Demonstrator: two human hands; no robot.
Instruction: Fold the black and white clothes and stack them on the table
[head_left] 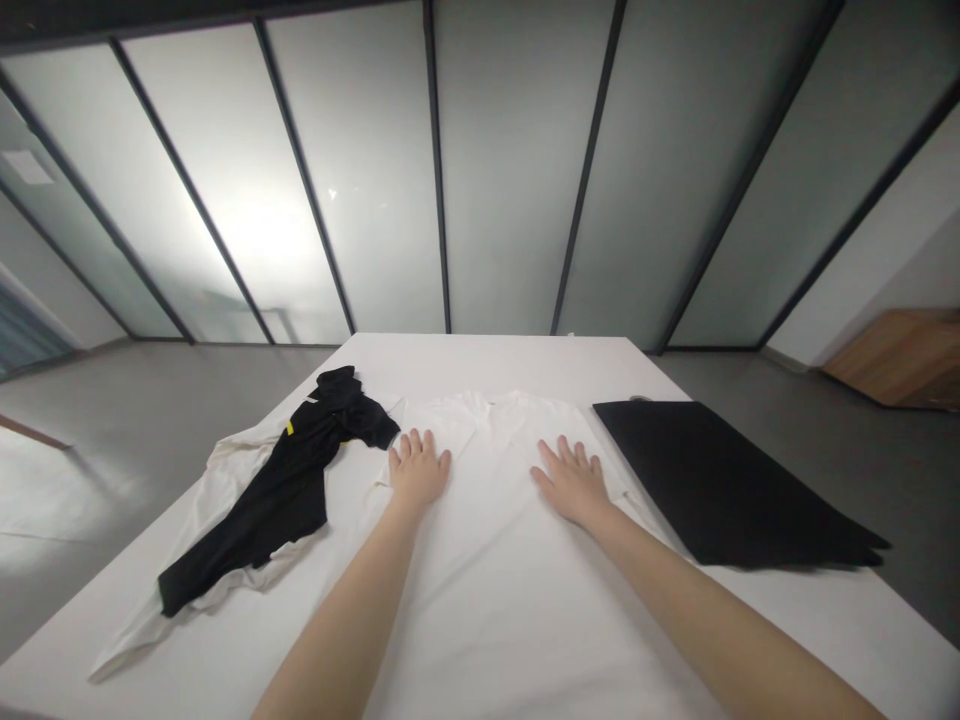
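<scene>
A white T-shirt [495, 560] lies spread out on the white table, its neckline at the far side and its lower part running toward me. My left hand [418, 470] rests flat near the shirt's left sleeve, fingers spread. Across from it, my right hand [571, 482] presses flat by the right sleeve, its fingers apart too. Neither hand grips any cloth. Some shallow creases run through the shirt between my forearms. The hem is out of view at the bottom.
On the left, a crumpled black garment [277, 500] with yellow marks lies over white cloth [217, 500]. Stacked black flat boards [735, 490] sit to the right, overhanging the edge of the table [487, 360]. Frosted glass panels [517, 180] stand behind.
</scene>
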